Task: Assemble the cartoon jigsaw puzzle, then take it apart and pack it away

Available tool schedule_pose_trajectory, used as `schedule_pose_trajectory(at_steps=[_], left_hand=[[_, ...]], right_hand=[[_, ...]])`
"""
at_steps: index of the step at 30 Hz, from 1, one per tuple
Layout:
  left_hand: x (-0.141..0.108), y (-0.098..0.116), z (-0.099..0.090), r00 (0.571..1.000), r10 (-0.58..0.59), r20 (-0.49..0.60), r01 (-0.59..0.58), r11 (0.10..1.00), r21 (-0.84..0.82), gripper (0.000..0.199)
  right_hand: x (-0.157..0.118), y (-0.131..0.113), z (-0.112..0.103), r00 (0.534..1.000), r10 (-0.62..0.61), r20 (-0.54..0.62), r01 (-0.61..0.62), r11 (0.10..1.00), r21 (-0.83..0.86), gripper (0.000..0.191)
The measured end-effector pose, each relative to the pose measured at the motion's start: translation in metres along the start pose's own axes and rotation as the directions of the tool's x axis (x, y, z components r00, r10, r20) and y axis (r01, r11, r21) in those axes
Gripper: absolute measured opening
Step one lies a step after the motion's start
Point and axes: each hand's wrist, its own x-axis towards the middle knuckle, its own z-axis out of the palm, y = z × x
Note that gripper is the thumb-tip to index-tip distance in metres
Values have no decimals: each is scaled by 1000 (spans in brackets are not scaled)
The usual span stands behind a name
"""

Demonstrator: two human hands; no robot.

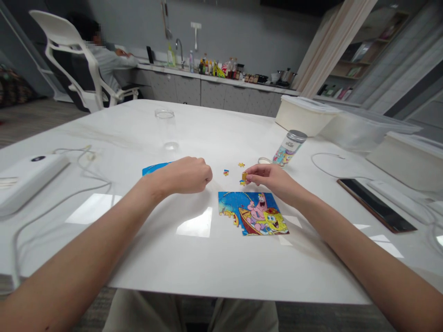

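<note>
A jigsaw puzzle (pixel 261 210) with yellow and pink cartoon figures in a boat lies joined on the white table, its lower left edge stepped and jagged. Just above it, my right hand (pixel 272 179) pinches a tan-backed puzzle piece (pixel 245 176) between thumb and fingers. Another loose yellow and blue piece (pixel 242 183) is right below those fingertips. Two more loose pieces, one blue and red (pixel 226 172) and one yellow (pixel 241 164), lie between my hands. My left hand (pixel 190 175) is closed in a fist, its fingertips hidden. Behind its wrist a blue sheet (pixel 154 168) shows partly.
A printed can (pixel 289 147) stands beyond my right hand, a clear jar (pixel 165 129) beyond my left. Right are a phone (pixel 375 205), cables and storage boxes (pixel 306 115); left, a white power strip (pixel 32 182). A person (pixel 110 64) sits at the back counter.
</note>
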Motion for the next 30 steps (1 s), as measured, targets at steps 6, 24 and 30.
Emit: schedule_pose_trajectory(at_steps=[6,24,30], left_hand=[[-3,10,-8,997,40,-60,-48,990,-133,26],[7,25,7,986,114,-118,-141,959,-245,31],[7,26,8,977,147,-152,-174,967,-184,28]], right_hand=[[-13,-15,11,994,69,89,-80,989,127,20],[-20,-24,19,980,82,182,-119,971,206,18],[-20,-26,20,973,107,203,-142,976,167,22]])
